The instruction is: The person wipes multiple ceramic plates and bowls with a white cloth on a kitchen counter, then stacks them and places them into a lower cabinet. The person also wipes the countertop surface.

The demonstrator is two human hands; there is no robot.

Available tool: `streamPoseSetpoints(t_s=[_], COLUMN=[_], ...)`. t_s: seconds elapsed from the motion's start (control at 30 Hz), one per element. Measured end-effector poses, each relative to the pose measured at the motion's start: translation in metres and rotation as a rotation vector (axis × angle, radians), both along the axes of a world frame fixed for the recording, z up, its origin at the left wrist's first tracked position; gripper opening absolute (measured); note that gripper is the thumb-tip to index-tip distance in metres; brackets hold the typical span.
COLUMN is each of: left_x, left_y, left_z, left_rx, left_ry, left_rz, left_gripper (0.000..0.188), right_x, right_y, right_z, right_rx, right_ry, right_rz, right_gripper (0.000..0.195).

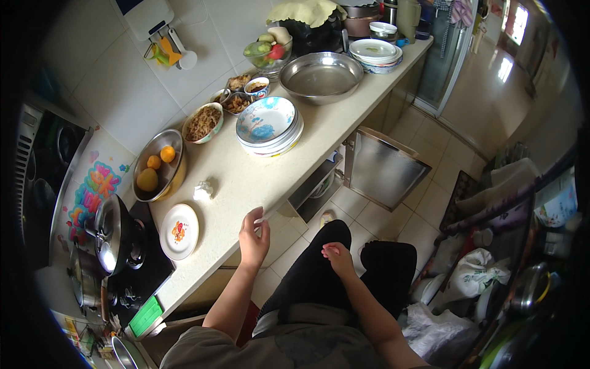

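Observation:
My left hand (255, 237) hovers by the counter's front edge with fingers bent and apart, holding nothing. Over my legs is my right hand (339, 258), its fingers loosely curled and nothing seen in them. Nearest my left hand on the counter (226, 184) are a crumpled white tissue (203, 190) and a white plate (167, 251) with red and orange bits. Farther along stand a stack of floral plates (267, 121) and a wide steel basin (321, 78). A steel bowl (159, 177) holds orange and yellow round fruits.
An open cabinet door (385, 168) juts out below the counter. On the left, a lidded wok (110, 235) sits on the black stove, its handle pointing towards me. A bowl of shredded food (203, 122) is by the wall. Plastic bags (477, 274) lie on the rack at right.

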State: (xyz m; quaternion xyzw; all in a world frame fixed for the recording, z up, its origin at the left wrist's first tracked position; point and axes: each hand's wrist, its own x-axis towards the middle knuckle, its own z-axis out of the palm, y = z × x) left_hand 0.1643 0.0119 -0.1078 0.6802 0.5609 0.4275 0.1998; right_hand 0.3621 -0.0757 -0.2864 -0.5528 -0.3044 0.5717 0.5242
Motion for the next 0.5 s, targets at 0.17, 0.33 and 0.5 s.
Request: streamPoseSetpoints(t_s=[0.17, 0.33, 0.5], left_x=[-0.011, -0.028, -0.036], left_y=[0.037, 0.154, 0.236], left_z=[-0.008, 0.022, 0.03], left_rx=[-0.05, -0.406, -0.682], left_ry=[-0.317, -1.046, -1.057], left_rz=[0.091, 0.057, -0.026], left_gripper=[0.044, 0.115, 0.126], right_x=[-0.001, 0.001, -0.006], right_y=[0.004, 0.067, 0.164], right_z=[0.014, 0.061, 0.156], right_rx=[-0.014, 0.167, 0.401], right_ry=[-0.048, 0.094, 0.184], right_rz=[-0.032, -0.195, -0.018], right_gripper=[0.029, 0.071, 0.093])
